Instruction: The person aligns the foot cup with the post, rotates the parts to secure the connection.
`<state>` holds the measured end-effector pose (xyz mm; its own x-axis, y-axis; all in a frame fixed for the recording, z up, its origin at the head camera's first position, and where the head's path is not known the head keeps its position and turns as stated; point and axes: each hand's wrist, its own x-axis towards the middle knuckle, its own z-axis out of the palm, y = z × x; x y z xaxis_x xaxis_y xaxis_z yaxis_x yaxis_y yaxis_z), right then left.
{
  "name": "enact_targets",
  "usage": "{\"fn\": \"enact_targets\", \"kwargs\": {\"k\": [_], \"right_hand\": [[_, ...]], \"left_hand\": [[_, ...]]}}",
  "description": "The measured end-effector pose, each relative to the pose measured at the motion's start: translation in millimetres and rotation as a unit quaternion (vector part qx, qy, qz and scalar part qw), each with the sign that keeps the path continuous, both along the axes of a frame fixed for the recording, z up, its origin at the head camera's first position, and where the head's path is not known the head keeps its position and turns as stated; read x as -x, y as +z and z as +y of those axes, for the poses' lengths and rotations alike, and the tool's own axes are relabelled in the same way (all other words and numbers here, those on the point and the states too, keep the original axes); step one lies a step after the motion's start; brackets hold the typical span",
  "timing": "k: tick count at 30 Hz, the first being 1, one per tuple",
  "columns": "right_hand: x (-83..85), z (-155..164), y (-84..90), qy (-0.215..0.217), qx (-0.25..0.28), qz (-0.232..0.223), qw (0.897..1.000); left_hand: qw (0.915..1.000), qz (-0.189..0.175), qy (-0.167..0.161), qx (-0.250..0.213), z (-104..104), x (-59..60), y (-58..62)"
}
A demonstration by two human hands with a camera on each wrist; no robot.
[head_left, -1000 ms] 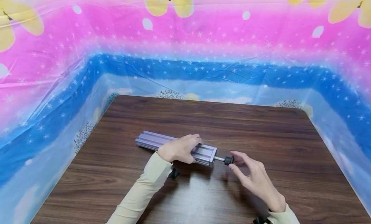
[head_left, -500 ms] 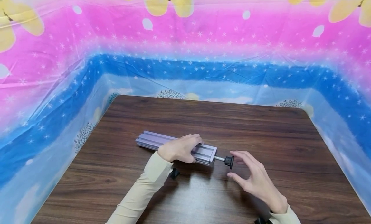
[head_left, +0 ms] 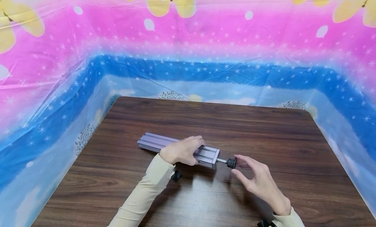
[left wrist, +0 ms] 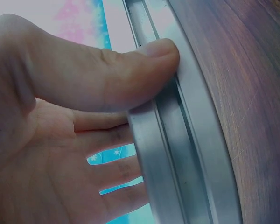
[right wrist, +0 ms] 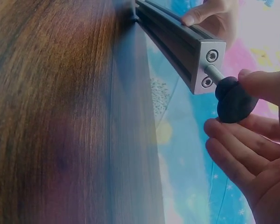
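I see a grooved silver rail [head_left: 179, 150] lying flat on the desk [head_left: 264, 129], a black knob [head_left: 232, 162] on a threaded stud at its right end

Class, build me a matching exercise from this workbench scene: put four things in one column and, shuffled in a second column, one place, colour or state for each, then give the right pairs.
Column one:
1. aluminium bar
2. black knob
3. left hand
4. table

Column two:
A. dark brown wood grain
B. wrapped round the bar's middle
C. silver, grooved, lying flat
D. on a threaded rod at the bar's end, pinched by the right hand

Pairs: 1-C, 2-D, 3-B, 4-A
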<state>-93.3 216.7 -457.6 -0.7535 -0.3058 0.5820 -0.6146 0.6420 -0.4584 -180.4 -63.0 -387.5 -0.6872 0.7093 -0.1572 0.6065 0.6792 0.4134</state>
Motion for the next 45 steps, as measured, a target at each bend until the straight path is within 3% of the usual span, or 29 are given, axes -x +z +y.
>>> {"fn": "enact_targets", "kwargs": {"k": [9, 17, 21, 33, 45], "right_hand": [[-1.4, -1.8, -0.5, -0.018, -0.005, -0.043, 0.999], [-2.7, -0.5, -1.1, 0.027, 0.017, -0.05, 0.998], [-0.3, -0.6, -0.7, 0.043, 0.021, -0.03, 0.998], [-0.1, -0.9, -1.1, 0.006, 0.0, 0.01, 1.0], [-1.7, -1.9, -0.8, -0.008, -0.008, -0.041, 0.999]], "left_hand": [[1.0, 0.005, -0.004, -0.001, -0.9, 0.3, -2.9], [0.9997, 0.016, -0.013, -0.009, -2.1, 1.6, -2.1], [0.9996, 0.024, -0.016, -0.008, -1.7, 1.3, -1.5], [0.9998, 0.017, -0.009, -0.005, -0.8, 0.6, -2.4], [0.9999, 0.009, -0.002, -0.006, -0.9, -1.5, -1.8]]}}
